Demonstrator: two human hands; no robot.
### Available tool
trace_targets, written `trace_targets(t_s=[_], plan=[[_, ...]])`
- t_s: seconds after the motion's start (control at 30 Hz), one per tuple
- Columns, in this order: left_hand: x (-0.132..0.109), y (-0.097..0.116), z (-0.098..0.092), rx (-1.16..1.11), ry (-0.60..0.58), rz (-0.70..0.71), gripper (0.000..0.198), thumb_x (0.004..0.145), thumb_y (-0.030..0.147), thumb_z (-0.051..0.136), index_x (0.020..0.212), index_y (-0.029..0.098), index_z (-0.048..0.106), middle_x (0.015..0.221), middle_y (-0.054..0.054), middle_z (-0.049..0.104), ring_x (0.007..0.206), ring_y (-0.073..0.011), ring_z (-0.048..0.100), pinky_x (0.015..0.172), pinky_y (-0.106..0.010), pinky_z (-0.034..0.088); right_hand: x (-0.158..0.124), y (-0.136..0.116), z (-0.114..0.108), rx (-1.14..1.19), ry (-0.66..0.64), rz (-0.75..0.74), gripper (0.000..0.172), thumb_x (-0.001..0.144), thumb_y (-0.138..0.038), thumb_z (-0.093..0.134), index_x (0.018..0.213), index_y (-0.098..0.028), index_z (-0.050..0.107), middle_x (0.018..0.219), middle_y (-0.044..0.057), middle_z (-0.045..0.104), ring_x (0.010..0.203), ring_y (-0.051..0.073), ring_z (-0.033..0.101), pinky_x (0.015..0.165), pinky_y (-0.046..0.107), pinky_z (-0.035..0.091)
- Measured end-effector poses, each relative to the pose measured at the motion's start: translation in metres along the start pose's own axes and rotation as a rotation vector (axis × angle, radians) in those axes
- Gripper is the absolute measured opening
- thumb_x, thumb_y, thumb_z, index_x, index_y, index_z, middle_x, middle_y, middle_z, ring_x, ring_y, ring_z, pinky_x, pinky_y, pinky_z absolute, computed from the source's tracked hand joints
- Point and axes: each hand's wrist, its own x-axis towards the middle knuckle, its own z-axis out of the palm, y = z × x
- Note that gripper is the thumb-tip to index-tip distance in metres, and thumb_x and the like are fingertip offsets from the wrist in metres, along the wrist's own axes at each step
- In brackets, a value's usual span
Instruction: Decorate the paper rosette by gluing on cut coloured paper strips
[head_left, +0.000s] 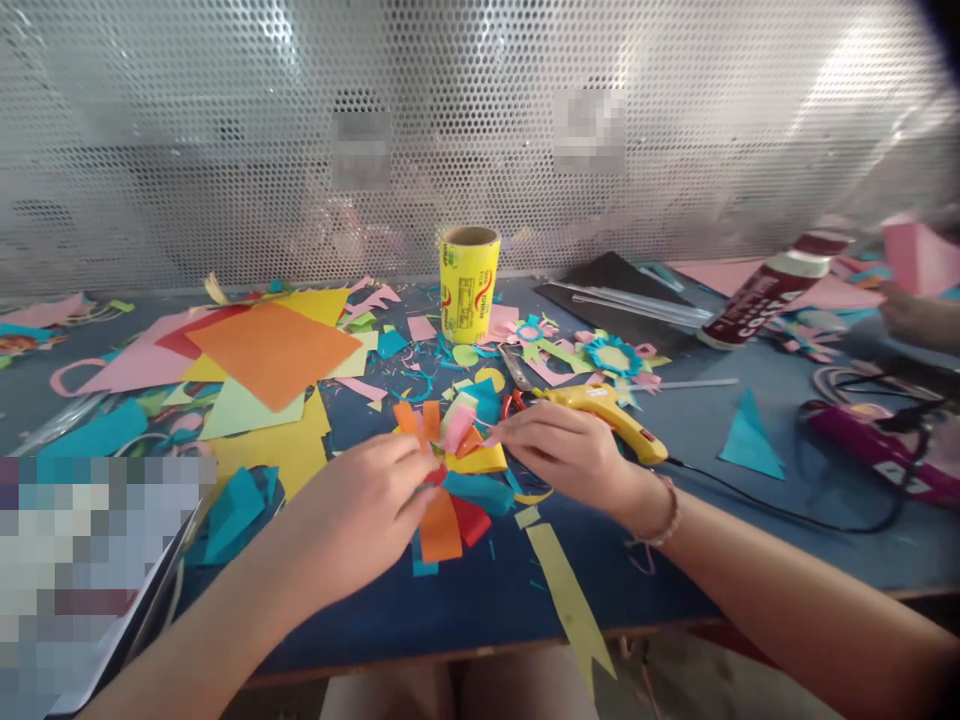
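Between my hands lies a flower of looped paper strips point(474, 490) in orange, yellow, red and blue, with a pink paper curl point(459, 428) standing near its middle. My left hand point(367, 515) is closed on the flower's left side, its fingertips partly hidden among the loops. Fingers of my right hand point(566, 455) pinch a small pink strip at the flower's right edge. Just beyond that hand are a yellow glue gun point(630, 425) and scissors point(516, 370) with red handles, partly covered. A pale yellow ribbon-shaped strip point(566, 590) hangs over the table's front edge.
A yellow cardboard tube point(470, 290) stands at the back. Coloured sheets point(277, 345) pile up at left. On the right are a leaning dark red bottle point(776, 290), a purple object point(877, 450), the glue gun's cord point(787, 515) and another person's hand point(911, 315).
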Motion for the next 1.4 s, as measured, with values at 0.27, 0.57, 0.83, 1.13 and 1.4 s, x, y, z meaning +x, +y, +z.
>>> trace_targets(t_s=[0.27,0.57,0.83,1.13,1.4], plan=[[-0.017,-0.007,0.024,0.016,-0.046,0.091,0.027,0.094,0.022,0.043,0.105,0.019,0.067,0.103,-0.009,0.067,0.093,-0.0200,0.063,0.083,-0.033,0.054,-0.006,-0.002,0.007,0.092,-0.053,-0.003,0.021,0.093,-0.013,0.049,0.108,-0.017,0.064,0.093,0.005,0.071,0.091,0.011,0.068,0.083,0.019,0.059],[-0.016,-0.010,0.025,0.018,-0.078,0.089,0.027,0.094,0.021,0.043,0.107,0.016,0.066,0.105,-0.010,0.066,0.098,-0.0204,0.062,0.087,-0.036,0.054,-0.005,0.005,0.005,0.170,-0.147,-0.142,0.020,0.091,-0.006,0.049,0.106,-0.009,0.062,0.096,0.010,0.070,0.101,0.016,0.066,0.087,0.026,0.057],[-0.017,-0.010,0.029,0.033,-0.102,0.078,0.029,0.092,0.022,0.046,0.117,0.016,0.061,0.110,-0.011,0.064,0.103,-0.0220,0.060,0.092,-0.039,0.053,-0.006,0.010,0.003,0.211,-0.185,-0.147,0.021,0.093,-0.007,0.047,0.107,-0.010,0.063,0.098,0.010,0.069,0.102,0.016,0.065,0.088,0.026,0.056],[-0.017,-0.008,0.032,0.011,-0.141,0.042,0.036,0.091,0.025,0.049,0.126,0.019,0.057,0.109,-0.011,0.060,0.100,-0.0230,0.059,0.087,-0.040,0.053,-0.008,0.012,0.004,0.237,-0.204,-0.126,0.019,0.091,-0.009,0.053,0.107,-0.010,0.063,0.100,0.009,0.069,0.101,0.016,0.065,0.088,0.026,0.056],[-0.017,-0.008,0.037,0.004,-0.151,0.037,0.037,0.091,0.025,0.049,0.127,0.021,0.056,0.104,-0.010,0.058,0.097,-0.0229,0.058,0.086,-0.040,0.053,-0.008,0.012,-0.004,0.177,-0.291,-0.129,0.021,0.093,-0.008,0.047,0.105,-0.013,0.063,0.097,0.009,0.069,0.095,0.015,0.066,0.084,0.026,0.056]])
